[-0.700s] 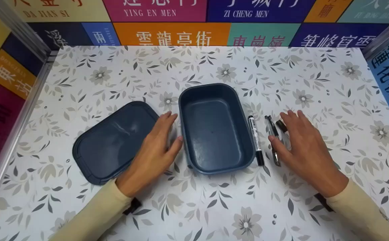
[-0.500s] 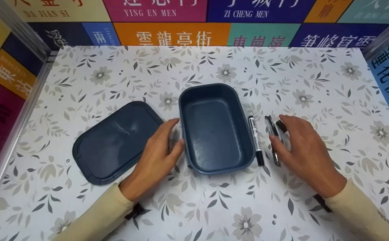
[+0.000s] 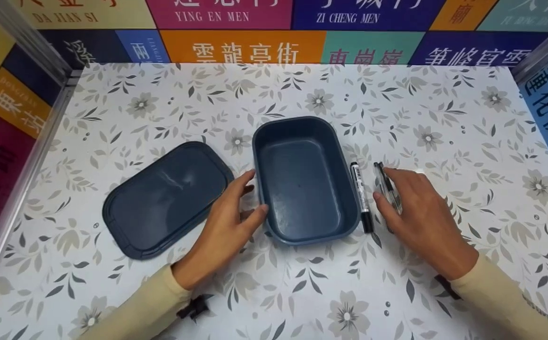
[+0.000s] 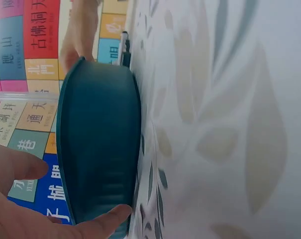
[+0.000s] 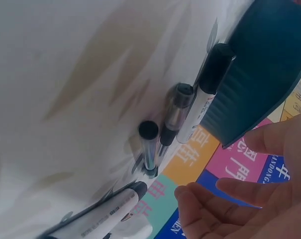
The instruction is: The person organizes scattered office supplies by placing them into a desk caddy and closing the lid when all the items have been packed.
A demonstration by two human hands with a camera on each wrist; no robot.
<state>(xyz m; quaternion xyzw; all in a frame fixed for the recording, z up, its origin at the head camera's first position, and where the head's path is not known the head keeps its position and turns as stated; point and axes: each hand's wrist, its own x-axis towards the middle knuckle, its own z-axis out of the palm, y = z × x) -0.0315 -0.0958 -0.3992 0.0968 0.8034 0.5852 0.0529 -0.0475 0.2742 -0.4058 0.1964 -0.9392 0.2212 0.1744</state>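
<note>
A dark blue rectangular box (image 3: 299, 184) stands uncovered in the middle of the table, its inside bare. My left hand (image 3: 224, 222) is at its left wall, fingers loosely spread; in the left wrist view one fingertip (image 4: 118, 213) appears against the box's side. My right hand (image 3: 420, 212) hovers over pens right of the box, thumb and fingers apart, holding nothing. A black-capped white marker (image 3: 361, 198) lies alongside the box. Two slim pens (image 5: 177, 112) lie near it, partly covered by my right hand in the head view. Another white marker (image 5: 98, 214) shows in the right wrist view.
The matching dark blue lid (image 3: 167, 200) lies flat and slanted on the left of the floral-covered table (image 3: 198, 99). Colourful panels with lettering (image 3: 243, 46) rise along the back and sides. A white rounded object (image 5: 133, 226), partly hidden, sits beside the lower marker.
My left hand has shifted right, up to the box's wall. The right hand has moved left and slightly nearer, now covering more of the pens. Box and lid stay put.
</note>
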